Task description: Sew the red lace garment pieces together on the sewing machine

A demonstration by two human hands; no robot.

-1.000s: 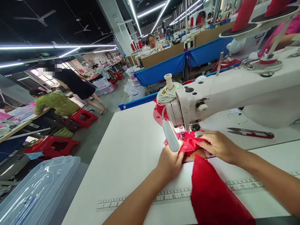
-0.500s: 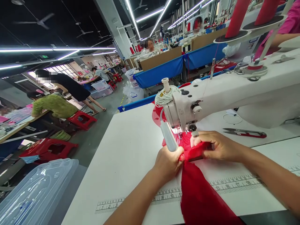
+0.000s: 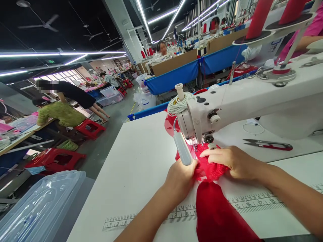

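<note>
1. Since prev frame, folded bit of red cloth (image 3: pixel 217 170) by R hand (image 3: pixel 233 163) has opened out, lacy face now showing; person in black dress (image 3: pixel 75 92) has bent lower.
2. Cloth loc: on white table (image 3: pixel 141 161), lacy part bunched under & in front of presser foot (image 3: pixel 194 148), btwn both hands.
3. Axis: plain red tail (image 3: pixel 214 211) runs lengthwise from lacy part twd wearer, slightly to R, narrow end at machine, widening until it leaves bottom of view. Crosses printed ruler (image 3: pixel 118 222), hiding some nos. Can't tell if tail & lace are joined.
4. R hand: index + middle fingers stretched over lace, touching; thumb hidden, so can't tell if pinching.
5. L hand (image 3: pixel 180 176): curled at cloth's L edge, touching; tips partly hidden, grip unclear.
6. In the way: lamp (image 3: pixel 183 148) hangs over L fingertips, blocks part of view; sewing machine (image 3: pixel 252 97) head covers cloth behind.
7. Around: snips (image 3: pixel 267 144) lie R of machine head, beyond R hand, blades twd head. Red thread cones (image 3: pixel 259 20) up top R. Blue cloth trough (image 3: pixel 174 74) past table.
8. Farther L: clear plastic bin (image 3: pixel 42 201), red stool (image 3: pixel 54 159), seated person in green top (image 3: pixel 60 114).
</note>
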